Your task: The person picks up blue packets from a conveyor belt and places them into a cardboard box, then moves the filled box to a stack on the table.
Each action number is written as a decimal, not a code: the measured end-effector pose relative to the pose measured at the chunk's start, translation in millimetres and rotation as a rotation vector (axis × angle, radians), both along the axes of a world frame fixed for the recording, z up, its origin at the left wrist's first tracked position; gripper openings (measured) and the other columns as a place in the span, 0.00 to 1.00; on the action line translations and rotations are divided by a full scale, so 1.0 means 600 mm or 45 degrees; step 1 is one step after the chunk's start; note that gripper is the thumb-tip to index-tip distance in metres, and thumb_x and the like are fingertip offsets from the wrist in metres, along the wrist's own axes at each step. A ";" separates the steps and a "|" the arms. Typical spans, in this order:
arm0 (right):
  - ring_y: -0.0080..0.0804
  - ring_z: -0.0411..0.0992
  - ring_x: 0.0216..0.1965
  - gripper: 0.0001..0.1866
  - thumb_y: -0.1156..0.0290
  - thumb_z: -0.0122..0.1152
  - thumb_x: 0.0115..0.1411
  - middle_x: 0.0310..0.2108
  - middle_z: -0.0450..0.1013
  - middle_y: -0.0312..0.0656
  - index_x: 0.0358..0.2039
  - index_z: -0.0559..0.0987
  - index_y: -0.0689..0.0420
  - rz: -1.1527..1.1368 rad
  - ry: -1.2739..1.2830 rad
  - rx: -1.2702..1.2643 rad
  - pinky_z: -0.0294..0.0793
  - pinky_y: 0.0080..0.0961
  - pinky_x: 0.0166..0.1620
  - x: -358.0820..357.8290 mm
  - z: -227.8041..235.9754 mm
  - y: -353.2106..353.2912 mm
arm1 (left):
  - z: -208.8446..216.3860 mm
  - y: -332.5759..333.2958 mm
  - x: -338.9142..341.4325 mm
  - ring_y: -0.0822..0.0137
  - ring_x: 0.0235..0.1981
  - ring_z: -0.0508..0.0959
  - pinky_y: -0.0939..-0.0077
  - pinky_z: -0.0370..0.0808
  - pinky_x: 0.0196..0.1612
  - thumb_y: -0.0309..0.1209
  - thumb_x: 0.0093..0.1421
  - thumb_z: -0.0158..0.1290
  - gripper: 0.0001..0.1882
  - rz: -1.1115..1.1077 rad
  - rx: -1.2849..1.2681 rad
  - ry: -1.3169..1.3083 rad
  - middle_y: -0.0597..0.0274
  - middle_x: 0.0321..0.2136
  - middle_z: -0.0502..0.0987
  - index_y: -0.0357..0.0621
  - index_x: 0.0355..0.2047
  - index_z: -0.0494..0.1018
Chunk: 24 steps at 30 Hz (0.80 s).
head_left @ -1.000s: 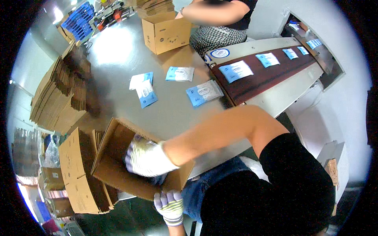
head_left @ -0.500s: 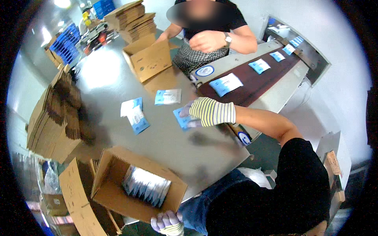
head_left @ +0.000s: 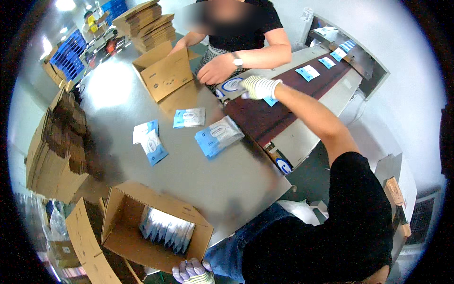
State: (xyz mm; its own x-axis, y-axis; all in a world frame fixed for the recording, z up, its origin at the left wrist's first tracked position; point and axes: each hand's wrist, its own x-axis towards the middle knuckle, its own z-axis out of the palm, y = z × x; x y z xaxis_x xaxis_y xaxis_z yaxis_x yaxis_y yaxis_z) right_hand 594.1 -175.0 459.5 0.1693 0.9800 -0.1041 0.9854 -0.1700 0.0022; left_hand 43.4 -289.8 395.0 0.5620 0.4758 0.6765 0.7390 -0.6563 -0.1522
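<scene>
My left hand (head_left: pixel 193 272), in a striped glove with purple fingertips, grips the near edge of an open cardboard box (head_left: pixel 116 227). Inside that box a row of packets (head_left: pixel 166 229) stands on edge. My right hand (head_left: pixel 259 88), gloved the same way, reaches over the dark conveyor belt (head_left: pixel 253 116); its fingers look stretched out, slightly blurred. Partly under it is a blue and white packet (head_left: pixel 270 101). A small pile of such packets (head_left: pixel 220 136) lies at the belt's end. Left of it are a single packet (head_left: pixel 189 118) and a few overlapping ones (head_left: pixel 153 147).
Across the metal table (head_left: pixel 189 175), a person (head_left: pixel 220 68) in a black top has a hand at another open carton (head_left: pixel 165 75). Stacked flat cardboard stands at left (head_left: pixel 59 151) and far back (head_left: pixel 146 26). More packets (head_left: pixel 308 72) lie along the belt.
My right hand has gone from the pile of packets on the table up over the belt. The other person's hand has lowered toward the belt's end. My left hand stays on the box.
</scene>
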 end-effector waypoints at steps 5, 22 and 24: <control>0.51 0.72 0.44 0.19 0.68 0.61 0.52 0.40 0.74 0.55 0.44 0.75 0.62 0.057 0.155 -0.031 0.70 0.39 0.47 -0.007 -0.012 0.011 | -0.053 0.013 -0.042 0.62 0.33 0.71 0.55 0.67 0.48 0.43 0.65 0.40 0.14 -0.023 0.053 0.034 0.62 0.27 0.69 0.47 0.33 0.67; 0.42 0.74 0.39 0.25 0.54 0.62 0.50 0.41 0.76 0.46 0.43 0.78 0.59 0.475 0.001 -0.821 0.72 0.39 0.41 -0.151 -0.107 0.176 | 0.009 0.012 0.007 0.64 0.28 0.72 0.60 0.68 0.43 0.41 0.65 0.43 0.15 -0.007 0.017 -0.027 0.64 0.23 0.71 0.48 0.25 0.68; 0.42 0.74 0.38 0.22 0.57 0.61 0.50 0.40 0.77 0.46 0.41 0.79 0.59 0.372 0.228 -0.828 0.72 0.38 0.41 -0.191 -0.092 0.145 | 0.015 0.014 0.005 0.64 0.28 0.73 0.61 0.69 0.42 0.40 0.64 0.44 0.14 0.005 0.021 -0.024 0.63 0.24 0.71 0.47 0.25 0.68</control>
